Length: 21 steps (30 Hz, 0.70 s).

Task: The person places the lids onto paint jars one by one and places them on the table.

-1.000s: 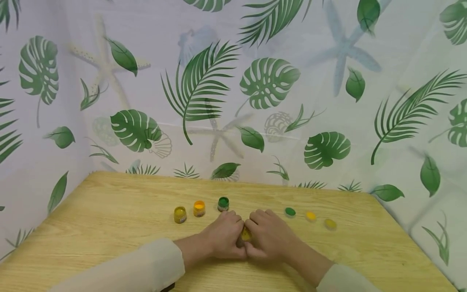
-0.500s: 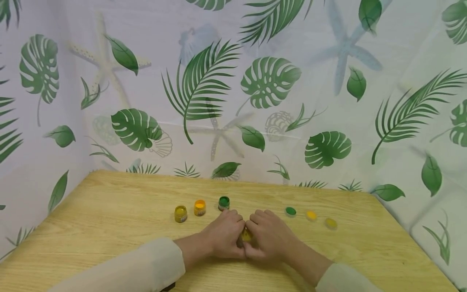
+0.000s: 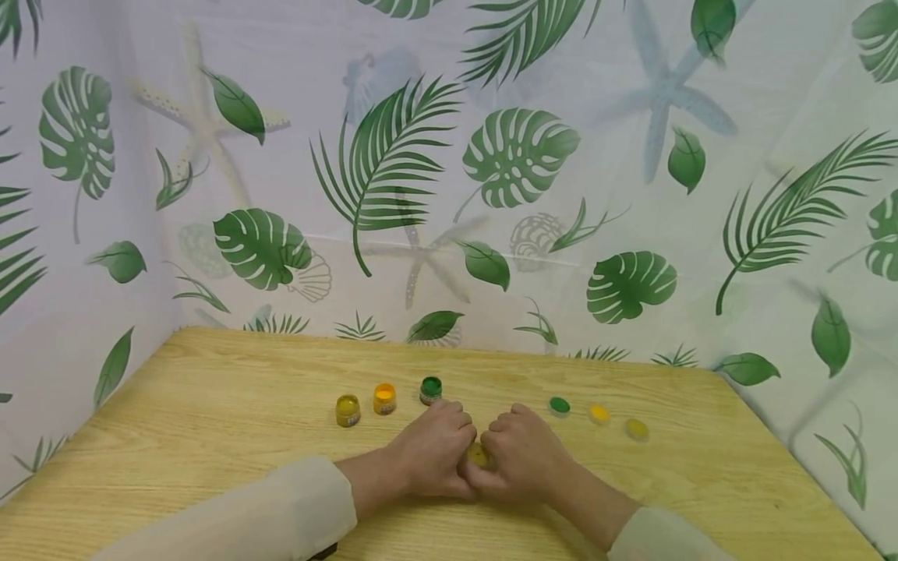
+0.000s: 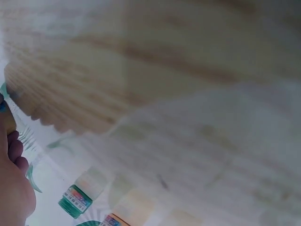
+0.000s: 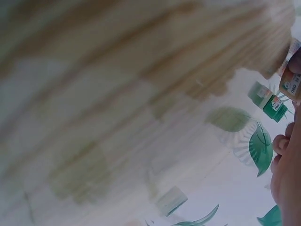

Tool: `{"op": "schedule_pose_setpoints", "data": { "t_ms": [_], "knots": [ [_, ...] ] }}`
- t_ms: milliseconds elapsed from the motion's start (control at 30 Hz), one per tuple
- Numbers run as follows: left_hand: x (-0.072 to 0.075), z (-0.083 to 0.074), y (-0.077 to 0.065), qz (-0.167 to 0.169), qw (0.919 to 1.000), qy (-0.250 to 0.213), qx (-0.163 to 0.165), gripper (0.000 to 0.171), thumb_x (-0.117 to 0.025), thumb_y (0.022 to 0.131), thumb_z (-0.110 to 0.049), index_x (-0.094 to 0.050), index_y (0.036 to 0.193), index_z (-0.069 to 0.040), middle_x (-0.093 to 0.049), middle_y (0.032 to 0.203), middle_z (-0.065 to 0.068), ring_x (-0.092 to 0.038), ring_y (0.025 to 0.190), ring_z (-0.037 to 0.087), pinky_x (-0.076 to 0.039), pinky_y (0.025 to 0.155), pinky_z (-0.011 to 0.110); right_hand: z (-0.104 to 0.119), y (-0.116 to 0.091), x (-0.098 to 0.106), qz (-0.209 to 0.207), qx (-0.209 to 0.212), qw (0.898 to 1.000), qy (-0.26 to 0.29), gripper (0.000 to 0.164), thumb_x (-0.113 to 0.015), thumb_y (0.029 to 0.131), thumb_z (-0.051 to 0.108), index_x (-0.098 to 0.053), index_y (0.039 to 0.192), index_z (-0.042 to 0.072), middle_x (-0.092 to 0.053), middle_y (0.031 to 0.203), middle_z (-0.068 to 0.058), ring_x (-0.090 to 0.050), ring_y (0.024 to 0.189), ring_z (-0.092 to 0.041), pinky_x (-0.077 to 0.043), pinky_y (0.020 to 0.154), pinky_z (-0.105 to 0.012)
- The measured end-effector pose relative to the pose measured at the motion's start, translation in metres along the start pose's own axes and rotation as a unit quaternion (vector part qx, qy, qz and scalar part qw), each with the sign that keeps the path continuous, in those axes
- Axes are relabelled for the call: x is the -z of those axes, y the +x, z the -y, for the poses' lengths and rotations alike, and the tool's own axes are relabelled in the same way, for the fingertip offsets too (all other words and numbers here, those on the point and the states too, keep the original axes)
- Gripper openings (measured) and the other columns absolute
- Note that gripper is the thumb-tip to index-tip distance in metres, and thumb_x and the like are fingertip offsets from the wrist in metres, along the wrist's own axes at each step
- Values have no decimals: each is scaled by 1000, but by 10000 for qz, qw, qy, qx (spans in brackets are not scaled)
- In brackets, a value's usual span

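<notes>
My left hand (image 3: 435, 452) and right hand (image 3: 522, 456) meet at the front middle of the table, both gripping one small paint jar (image 3: 479, 454). Only a bit of its yellow top shows between the fingers. From the right wrist, the jar (image 5: 290, 85) appears yellowish-orange with a printed label, partly covered by fingers. At the left edge of the left wrist view, a sliver of the jar (image 4: 6, 120) shows above the curled fingers. Just beyond the left hand stands an uncovered green paint jar (image 3: 431, 391).
Left of the green jar are an uncovered orange paint jar (image 3: 383, 399) and an olive-yellow paint jar (image 3: 347, 411). To the right lie a green lid (image 3: 559, 405), an orange-yellow lid (image 3: 599, 414) and an olive lid (image 3: 637, 428) on the wooden table (image 3: 231, 389). A leaf-patterned curtain (image 3: 421, 179) hangs behind.
The knuckles of my two hands have drawn slightly apart at the top, and the right hand has turned a little around the jar. The other jars and lids stay put.
</notes>
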<state>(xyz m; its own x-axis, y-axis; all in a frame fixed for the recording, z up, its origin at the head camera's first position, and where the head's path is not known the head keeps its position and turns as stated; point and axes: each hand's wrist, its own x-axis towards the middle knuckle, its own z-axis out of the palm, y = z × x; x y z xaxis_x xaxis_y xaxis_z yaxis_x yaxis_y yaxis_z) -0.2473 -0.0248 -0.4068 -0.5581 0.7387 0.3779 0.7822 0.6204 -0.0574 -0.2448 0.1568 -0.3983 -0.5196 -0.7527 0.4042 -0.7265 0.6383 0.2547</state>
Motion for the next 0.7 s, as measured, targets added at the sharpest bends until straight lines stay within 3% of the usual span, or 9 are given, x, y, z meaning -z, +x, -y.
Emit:
{"op": "schedule_pose_setpoints", "data": {
  "t_ms": [133,300,700],
  "knots": [
    [0,0,-1,-89,9996,-98,239,44,-65,67,-60,-52,69,-19,-45,65,-11,-38,65,8,-33,68,24,-3,0,-1,-359,-40,9992,-168,44,-48,81,58,-45,59,21,-36,56,10,-31,52,-9,-24,56,-25],
    [-2,1,-2,-154,9991,-110,377,38,-62,70,-55,-53,73,-18,-43,65,-11,-39,66,8,-34,68,25,-3,-1,-2,-268,74,9996,-88,33,-50,77,52,-56,82,20,-48,75,8,-41,69,-11,-33,63,-27],
    [-5,0,-4,-230,9996,-34,126,37,-62,70,-54,-50,72,-20,-43,65,-11,-37,64,9,-29,65,23,1,-3,-5,-259,67,9996,-35,28,-55,75,49,-50,72,21,-38,66,11,-31,64,-9,-26,62,-25]
  ]
}}
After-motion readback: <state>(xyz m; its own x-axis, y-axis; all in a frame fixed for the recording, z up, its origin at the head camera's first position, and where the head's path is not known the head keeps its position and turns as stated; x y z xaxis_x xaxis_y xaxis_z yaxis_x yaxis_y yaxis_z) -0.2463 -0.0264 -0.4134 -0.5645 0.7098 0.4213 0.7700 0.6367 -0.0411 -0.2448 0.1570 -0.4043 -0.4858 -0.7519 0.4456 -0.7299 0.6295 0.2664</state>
